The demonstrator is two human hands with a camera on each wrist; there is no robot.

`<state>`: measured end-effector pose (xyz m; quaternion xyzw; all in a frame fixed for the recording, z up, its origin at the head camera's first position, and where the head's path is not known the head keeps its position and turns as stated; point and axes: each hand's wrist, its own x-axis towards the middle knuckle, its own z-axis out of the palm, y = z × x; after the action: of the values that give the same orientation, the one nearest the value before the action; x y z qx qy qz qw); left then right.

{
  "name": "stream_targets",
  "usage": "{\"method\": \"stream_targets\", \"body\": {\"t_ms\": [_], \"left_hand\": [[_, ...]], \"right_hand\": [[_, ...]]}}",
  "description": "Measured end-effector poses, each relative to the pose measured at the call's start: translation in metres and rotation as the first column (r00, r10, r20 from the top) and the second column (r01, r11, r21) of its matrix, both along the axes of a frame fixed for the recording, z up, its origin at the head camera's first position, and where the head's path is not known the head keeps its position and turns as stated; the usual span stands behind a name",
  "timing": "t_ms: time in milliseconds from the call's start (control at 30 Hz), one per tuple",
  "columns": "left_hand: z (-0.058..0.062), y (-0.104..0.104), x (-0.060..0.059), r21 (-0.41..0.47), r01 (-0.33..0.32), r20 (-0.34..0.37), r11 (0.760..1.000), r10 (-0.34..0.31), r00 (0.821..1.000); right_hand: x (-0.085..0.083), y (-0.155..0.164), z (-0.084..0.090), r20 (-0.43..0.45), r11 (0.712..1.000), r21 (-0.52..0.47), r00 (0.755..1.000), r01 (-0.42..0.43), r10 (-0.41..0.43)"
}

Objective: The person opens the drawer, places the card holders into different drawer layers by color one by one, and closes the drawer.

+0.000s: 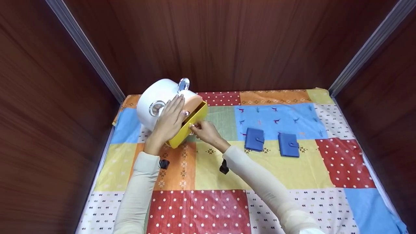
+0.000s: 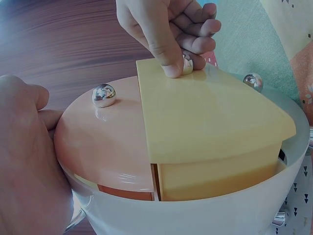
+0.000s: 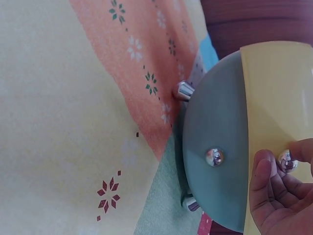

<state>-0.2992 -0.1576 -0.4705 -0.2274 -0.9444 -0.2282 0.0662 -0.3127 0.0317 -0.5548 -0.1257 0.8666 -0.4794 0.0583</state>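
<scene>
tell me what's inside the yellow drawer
Its inside cannot be seen. The yellow drawer is pulled partly out of the white box, but only its flat front and one side show. The right hand pinches its knob.

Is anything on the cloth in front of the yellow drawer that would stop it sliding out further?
Nothing visible does. The right hand pinches the yellow drawer's silver knob, and the patchwork cloth ahead of it lies bare. The two blue wallets sit apart, off to the right. The left hand rests on the white box.

White round box (image 1: 156, 97) tipped, yellow drawer (image 1: 191, 125) protruding.
</scene>
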Motion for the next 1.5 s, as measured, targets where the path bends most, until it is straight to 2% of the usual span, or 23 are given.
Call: {"method": "stream_targets", "body": {"t_ms": [167,433,733,1033,1333,1500], "left_hand": [[0.001,0.001,0.0,0.007,0.006,-0.004,1.0,-0.006,1.0],[0.001,0.003,-0.001,0.018,0.011,-0.019,1.0,-0.011,1.0],[0.002,0.004,-0.002,0.024,-0.001,-0.02,1.0,0.001,1.0],[0.002,0.002,-0.001,0.025,-0.005,-0.02,1.0,0.006,1.0],[0.001,-0.001,-0.001,0.06,-0.011,-0.01,0.998,0.011,1.0],[-0.001,-0.001,0.0,0.06,-0.01,-0.001,0.998,0.01,1.0]], "right_hand": [[0.0,-0.003,-0.001,0.029,1.0,-0.025,1.0,0.01,-0.009],[-0.003,-0.008,-0.001,-0.009,1.0,0.008,1.0,0.03,-0.03],[-0.005,-0.013,0.002,0.024,1.0,-0.02,1.0,0.02,-0.02],[-0.007,-0.014,0.006,-0.001,0.998,0.062,1.0,-0.013,0.013],[-0.011,-0.017,0.009,-0.029,0.981,0.185,0.998,-0.054,0.06],[-0.012,-0.019,0.008,-0.049,0.976,0.208,0.996,-0.06,0.071]]}}
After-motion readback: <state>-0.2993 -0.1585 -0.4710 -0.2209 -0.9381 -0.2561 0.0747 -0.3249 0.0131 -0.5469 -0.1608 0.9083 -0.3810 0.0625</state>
